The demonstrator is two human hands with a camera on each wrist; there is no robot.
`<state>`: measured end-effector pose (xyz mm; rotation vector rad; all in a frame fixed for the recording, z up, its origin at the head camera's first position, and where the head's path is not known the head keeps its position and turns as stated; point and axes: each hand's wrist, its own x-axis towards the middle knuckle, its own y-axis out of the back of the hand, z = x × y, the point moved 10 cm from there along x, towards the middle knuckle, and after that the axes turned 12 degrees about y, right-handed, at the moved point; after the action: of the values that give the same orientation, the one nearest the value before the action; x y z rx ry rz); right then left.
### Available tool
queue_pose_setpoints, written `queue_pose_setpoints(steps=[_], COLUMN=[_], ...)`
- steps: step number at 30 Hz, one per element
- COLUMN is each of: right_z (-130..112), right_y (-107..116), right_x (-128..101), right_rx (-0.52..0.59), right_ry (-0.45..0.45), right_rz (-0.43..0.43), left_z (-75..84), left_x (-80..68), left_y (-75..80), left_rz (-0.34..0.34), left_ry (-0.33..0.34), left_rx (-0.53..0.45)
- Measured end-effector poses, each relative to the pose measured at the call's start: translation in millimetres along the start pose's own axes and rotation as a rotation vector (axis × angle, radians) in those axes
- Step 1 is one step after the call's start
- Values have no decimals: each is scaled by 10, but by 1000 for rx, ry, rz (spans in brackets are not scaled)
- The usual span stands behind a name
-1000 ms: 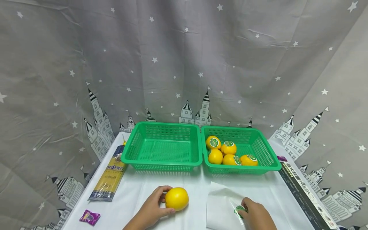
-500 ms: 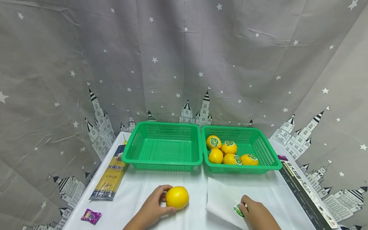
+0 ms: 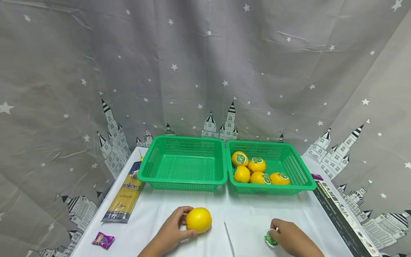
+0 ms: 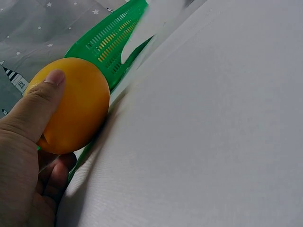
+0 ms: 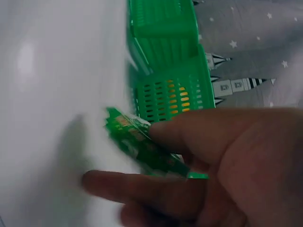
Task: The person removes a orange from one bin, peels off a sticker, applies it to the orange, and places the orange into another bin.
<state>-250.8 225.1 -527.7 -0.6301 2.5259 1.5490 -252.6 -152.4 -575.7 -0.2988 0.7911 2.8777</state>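
Observation:
My left hand [image 3: 173, 232] grips a plain yellow orange [image 3: 198, 220] that rests on the white table [image 3: 250, 207]; the left wrist view shows the thumb [image 4: 40, 101] laid over the orange [image 4: 78, 106]. My right hand [image 3: 284, 235] pinches a round green sticker [image 3: 269, 239] at the near right of the table, above a white backing sheet [image 3: 247, 235]. In the right wrist view the green sticker [image 5: 139, 144] sits between thumb and fingers. An empty green basket [image 3: 183, 164] stands at the back left. The right green basket [image 3: 298, 171] holds several oranges [image 3: 257, 171] with green stickers.
A yellow pasta packet [image 3: 123, 198] lies along the table's left side, with a small purple wrapper [image 3: 102, 240] near the front left corner. A long dark box [image 3: 341, 217] lies along the right edge. A grey star-patterned curtain [image 3: 205, 71] hangs behind.
My right hand has drawn the green sticker toward me and to the right, and the lifted white sheet has dropped flat on the table. The left hand and orange have stayed put.

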Motion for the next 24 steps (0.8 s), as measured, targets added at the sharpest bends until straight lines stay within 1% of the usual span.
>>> queue_pose_setpoints(steps=[1, 3, 4, 6, 8, 10, 12, 14, 16, 18, 20, 24], right_z=[28, 11, -25, -175, -415, -696, -995, -1265, -1479, -1635, -1741, -1879], right_y=[-28, -20, 5, 68, 99, 49, -70, -220, -358, -462, -514, -520], right_x=[-16, -33, -34, -6, 43, 114, 206, 307, 409, 489, 538, 569], right_rx=[27, 68, 96, 170, 283, 412, 523, 600, 621, 609, 564, 447], right_ry=[-16, -13, -6, 38, 106, 180, 250, 303, 336, 359, 390, 466], right_rz=[-22, -9, 16, 92, 162, 193, 192, 179, 178, 183, 198, 243], left_z=[-2, -4, -5, -2, 6, 18, 27, 30, 26, 21, 25, 46], left_x=[-2, -11, -15, -23, -31, -35, -32, -28, -23, -16, -7, 1], left_y=[-7, -5, 2, 24, 41, 36, 28, 26, 32, 33, 22, 11], left_rz=[-6, -9, -8, 2, 9, 6, 6, 5, 8, 10, 4, 4], left_ry=[1, 6, 6, 5, 4, -2, -8, -11, -18, -26, -37, -52], left_rx=[-4, -1, 1, 3, 3, 0, 3, 4, 1, -5, -12, -9])
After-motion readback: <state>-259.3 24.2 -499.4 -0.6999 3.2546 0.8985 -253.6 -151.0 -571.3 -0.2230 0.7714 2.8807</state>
